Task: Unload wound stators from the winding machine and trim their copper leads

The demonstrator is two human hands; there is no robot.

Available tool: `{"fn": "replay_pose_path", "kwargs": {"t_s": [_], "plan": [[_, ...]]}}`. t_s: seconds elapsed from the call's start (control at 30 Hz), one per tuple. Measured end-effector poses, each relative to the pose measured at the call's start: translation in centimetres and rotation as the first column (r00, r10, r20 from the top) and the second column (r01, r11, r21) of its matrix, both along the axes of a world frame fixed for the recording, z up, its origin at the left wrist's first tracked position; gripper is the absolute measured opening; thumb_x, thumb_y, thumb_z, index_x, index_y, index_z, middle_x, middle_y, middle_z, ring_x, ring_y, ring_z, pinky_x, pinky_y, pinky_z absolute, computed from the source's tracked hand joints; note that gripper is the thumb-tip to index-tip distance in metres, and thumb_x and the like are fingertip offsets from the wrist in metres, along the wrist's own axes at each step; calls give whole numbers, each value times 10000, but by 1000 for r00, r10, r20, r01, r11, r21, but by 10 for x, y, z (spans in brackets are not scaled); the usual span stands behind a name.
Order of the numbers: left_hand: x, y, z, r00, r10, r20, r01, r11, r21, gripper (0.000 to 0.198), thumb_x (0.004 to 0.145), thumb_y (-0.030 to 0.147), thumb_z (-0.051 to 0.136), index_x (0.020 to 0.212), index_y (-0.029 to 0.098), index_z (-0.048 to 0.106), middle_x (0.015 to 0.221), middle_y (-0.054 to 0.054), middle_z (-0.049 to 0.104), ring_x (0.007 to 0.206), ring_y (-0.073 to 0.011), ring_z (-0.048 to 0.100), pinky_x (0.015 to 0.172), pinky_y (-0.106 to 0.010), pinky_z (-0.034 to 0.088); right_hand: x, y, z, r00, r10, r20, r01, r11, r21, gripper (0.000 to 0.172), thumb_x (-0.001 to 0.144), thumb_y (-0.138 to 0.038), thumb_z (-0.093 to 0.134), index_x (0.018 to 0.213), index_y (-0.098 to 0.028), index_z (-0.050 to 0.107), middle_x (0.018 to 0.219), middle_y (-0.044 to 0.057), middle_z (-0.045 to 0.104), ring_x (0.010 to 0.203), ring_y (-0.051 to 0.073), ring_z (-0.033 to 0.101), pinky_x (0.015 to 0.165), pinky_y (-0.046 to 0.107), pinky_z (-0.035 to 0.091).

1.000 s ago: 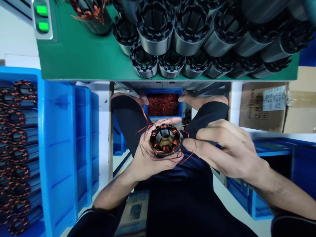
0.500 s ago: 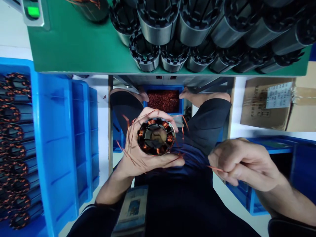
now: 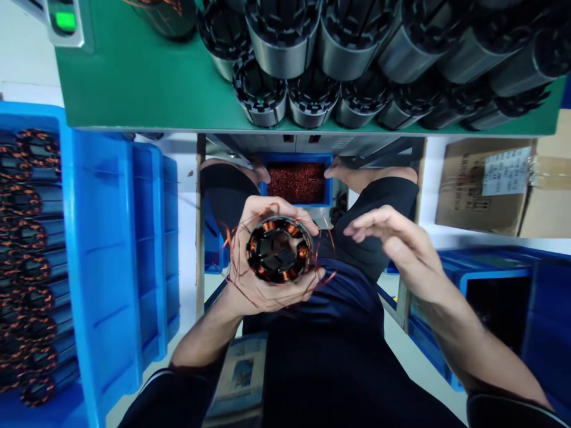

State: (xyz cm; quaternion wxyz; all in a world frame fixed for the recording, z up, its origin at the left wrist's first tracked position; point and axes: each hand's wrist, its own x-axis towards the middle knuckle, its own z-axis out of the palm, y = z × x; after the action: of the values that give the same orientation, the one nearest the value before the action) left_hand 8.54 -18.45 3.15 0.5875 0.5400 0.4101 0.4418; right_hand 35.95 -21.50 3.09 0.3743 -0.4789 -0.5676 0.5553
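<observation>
My left hand (image 3: 250, 285) is wrapped round a motor stator (image 3: 280, 280) above my lap, its round end facing up. Copper windings ring the stator's dark bore, and several loose copper wire ends (image 3: 328, 276) stick out around it and across my fingers. To the right of the stator, apart from it, my right hand (image 3: 397, 244) is in the air with its fingers stretched out and nothing visible in them.
Rows of unwound stator cores (image 3: 307, 107) stand stacked on the green bench (image 3: 134, 89). At the left, a blue crate (image 3: 102, 238) holds wound stators (image 3: 33, 267). A bin of copper scraps (image 3: 297, 183) sits between my feet. Cardboard boxes (image 3: 468, 202) and blue bins (image 3: 495, 267) are on the right.
My right hand has opened and moved left and away from me, toward the stator; the copper wire it pinched no longer shows in it. The left hand still holds the stator, turned slightly.
</observation>
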Motion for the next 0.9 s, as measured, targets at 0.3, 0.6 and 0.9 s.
{"fn": "replay_pose_path", "kwargs": {"t_s": [0.3,0.6,0.9], "plan": [[-3,-13,0,977,-214,-8,214,975,54,758,832,284,989,1490,374,623,1299,-44,782,1038,-243,809,847,-368,663,-26,21,35,925,132,-357,-234,938,-258,317,969,-323,940,1204,-192,773,1023,22,815,877,132,775,819,242,646],[-10,-7,-10,934,-340,108,345,939,-22,817,744,216,1037,1420,355,599,1234,-16,764,987,-198,791,802,-281,635,-18,27,51,959,255,-127,-279,930,-240,182,1015,-229,864,1176,-185,792,853,-9,795,723,113,734,645,210,579],[-8,-3,-7,938,-347,-27,346,938,-39,716,787,256,1004,1383,323,612,1234,-39,736,1033,-217,765,853,-312,630,-29,27,63,871,235,431,-324,935,147,107,1100,-133,633,1106,-235,666,1071,41,758,895,146,726,775,273,615]]}}
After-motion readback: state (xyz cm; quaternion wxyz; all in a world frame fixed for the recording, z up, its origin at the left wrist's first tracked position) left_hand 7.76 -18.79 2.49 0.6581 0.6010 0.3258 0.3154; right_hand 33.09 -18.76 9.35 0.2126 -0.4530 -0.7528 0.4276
